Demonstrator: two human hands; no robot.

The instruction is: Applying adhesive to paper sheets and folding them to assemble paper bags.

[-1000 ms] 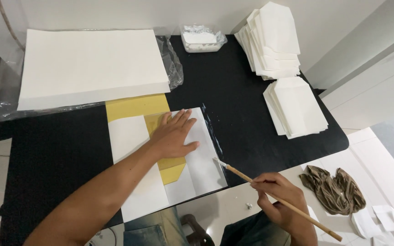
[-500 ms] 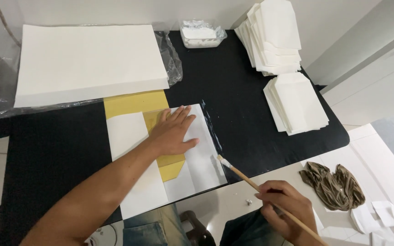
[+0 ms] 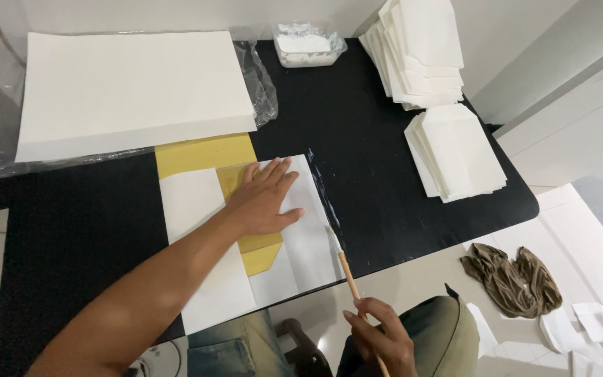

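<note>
My left hand [image 3: 263, 199] lies flat, fingers spread, on a white sheet [image 3: 193, 202] folded over a yellow template [image 3: 204, 153] on the black table [image 3: 371, 139]. My right hand [image 3: 378, 338] grips a thin wooden-handled brush [image 3: 347, 269] near the table's front edge. The brush tip touches the right edge of the white sheet, where a shiny wet streak [image 3: 319, 183] runs along the table.
A large stack of white paper [image 3: 130, 87] on clear plastic lies at the back left. A small clear tub of white paste [image 3: 307, 45] stands at the back. Two piles of folded white envelopes [image 3: 420, 52] [image 3: 455, 150] sit at the right. A brown cloth [image 3: 511, 276] lies on the floor.
My right hand has drawn the brush nearer to me and lower along the sheet's right edge. My left hand has stayed pressed on the sheet.
</note>
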